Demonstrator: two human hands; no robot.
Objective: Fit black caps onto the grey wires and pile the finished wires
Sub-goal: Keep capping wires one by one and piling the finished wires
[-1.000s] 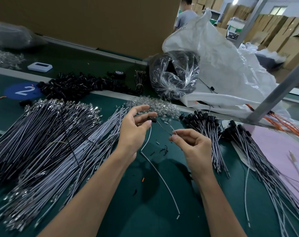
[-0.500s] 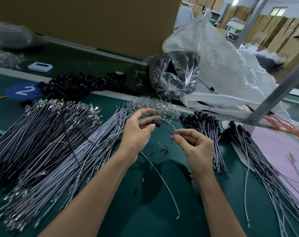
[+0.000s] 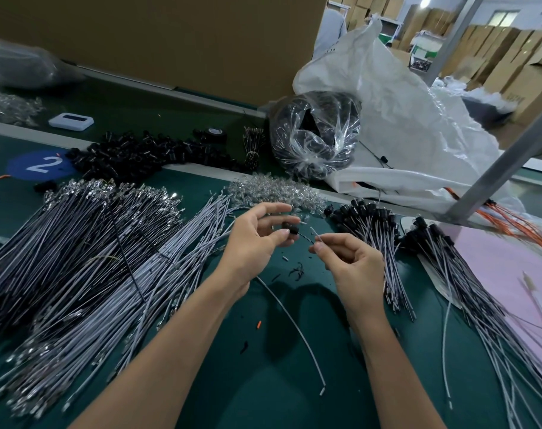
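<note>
- Black cap point(image 3: 290, 228), small, round and matt, is pinched between the thumb and curled fingertips of the left hand point(image 3: 254, 239), just above the middle of the frame.
- A thin dark strand point(image 3: 305, 238) runs from the cap to the right hand point(image 3: 353, 267), whose thumb and forefinger are closed on it. A short pale tip pokes up past the fingertips.
- One grey wire point(image 3: 294, 323) emerges below the left hand and curves in a long arc down the green mat point(image 3: 248, 397) toward the lower middle, ending in a small pale tip.
- Just right of the hands lie capped wires point(image 3: 369, 236), fanned in a bundle with their black heads toward the top of the frame. A second bundle point(image 3: 449, 261) of the same kind lies farther right, partly over a pink sheet point(image 3: 511, 274).
- Left of the hands spreads a broad pile of bare grey wires point(image 3: 124, 274), straight and thin, with shiny metal terminals at their ends.
- Behind the hands sits a heap of clear, glassy plastic pieces point(image 3: 273, 191).
- In the upper left a mound of loose black caps point(image 3: 146, 153) lies beside a blue disc marked 2 point(image 3: 39, 164).
- A crinkled clear bag of dark parts point(image 3: 316, 137) sits just beside a white woven sack point(image 3: 403, 113) in the upper middle.
- Orange wires point(image 3: 517, 224) show near the right edge, below a slanting grey metal post point(image 3: 505, 168).
</note>
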